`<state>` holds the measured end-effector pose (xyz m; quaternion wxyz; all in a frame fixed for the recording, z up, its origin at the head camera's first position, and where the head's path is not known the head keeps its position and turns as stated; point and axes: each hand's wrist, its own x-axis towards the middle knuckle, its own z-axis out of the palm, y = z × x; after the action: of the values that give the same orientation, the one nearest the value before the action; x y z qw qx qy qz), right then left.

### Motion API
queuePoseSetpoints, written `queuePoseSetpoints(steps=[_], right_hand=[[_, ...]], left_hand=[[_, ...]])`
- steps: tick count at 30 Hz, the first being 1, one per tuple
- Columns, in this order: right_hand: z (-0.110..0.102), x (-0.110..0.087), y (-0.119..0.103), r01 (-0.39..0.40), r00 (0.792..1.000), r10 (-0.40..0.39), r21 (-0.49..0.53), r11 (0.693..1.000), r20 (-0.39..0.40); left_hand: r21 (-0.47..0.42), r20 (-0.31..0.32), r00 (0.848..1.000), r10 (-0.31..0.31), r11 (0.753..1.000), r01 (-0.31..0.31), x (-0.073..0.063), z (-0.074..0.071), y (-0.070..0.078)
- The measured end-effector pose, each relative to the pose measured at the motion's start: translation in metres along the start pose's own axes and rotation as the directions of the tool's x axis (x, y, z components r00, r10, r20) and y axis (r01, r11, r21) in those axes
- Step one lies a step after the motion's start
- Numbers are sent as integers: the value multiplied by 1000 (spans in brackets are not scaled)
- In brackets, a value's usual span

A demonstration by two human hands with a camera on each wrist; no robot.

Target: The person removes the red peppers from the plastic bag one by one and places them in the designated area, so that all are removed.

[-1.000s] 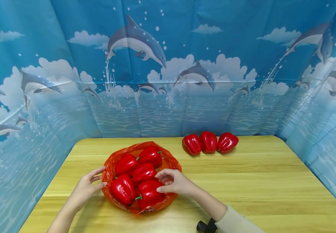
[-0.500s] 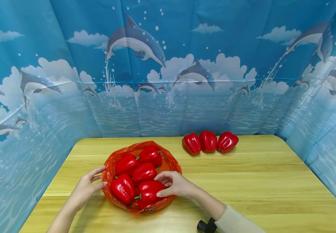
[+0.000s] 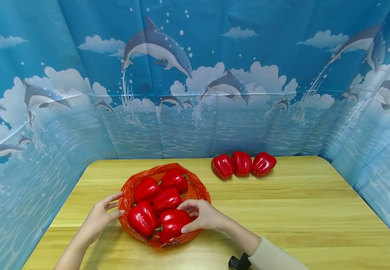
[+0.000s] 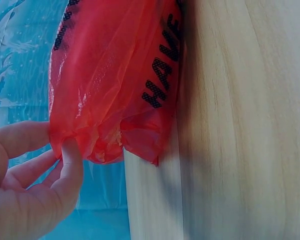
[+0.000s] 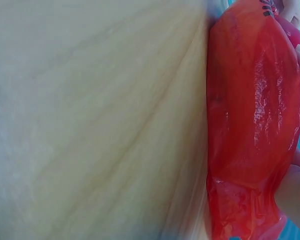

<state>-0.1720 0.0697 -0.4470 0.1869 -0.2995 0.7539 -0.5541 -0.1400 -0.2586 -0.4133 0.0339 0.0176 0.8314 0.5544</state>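
An orange-red plastic bag lies spread wide at the mouth on the table, with several glossy red bell peppers inside. My left hand holds the bag's left side, its thumb and fingertips on the plastic; in the left wrist view that hand has bag film between thumb and fingers. Reaching over the right rim, my right hand curls round the front right bell pepper, thumb low and fingers above. The bag's wall hides most of this hand in the right wrist view.
Three more red bell peppers sit in a row at the table's back edge, right of the bag. The wooden table backs onto a blue dolphin-print curtain. A black object shows by the right sleeve.
My right hand has shifted very slightly left and down over the front right bell pepper. The left hand and the bag stay in place.
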Motion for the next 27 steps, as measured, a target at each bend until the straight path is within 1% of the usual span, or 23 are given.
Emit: queuePoseSetpoints(steps=[7, 14, 27], right_hand=[[4, 0, 0, 13, 1000, -13, -10, 1000, 5], [7, 0, -4, -8, 1000, 8, -33, 999, -9], [6, -1, -6, 13, 1000, -13, -40, 999, -3]], left_hand=[[-4, -3, 1000, 4, 1000, -4, 1, 0, -1], [-8, -5, 1000, 13, 1000, -13, 1, 0, -1], [-3, -8, 1000, 6, 1000, -6, 0, 0, 1]])
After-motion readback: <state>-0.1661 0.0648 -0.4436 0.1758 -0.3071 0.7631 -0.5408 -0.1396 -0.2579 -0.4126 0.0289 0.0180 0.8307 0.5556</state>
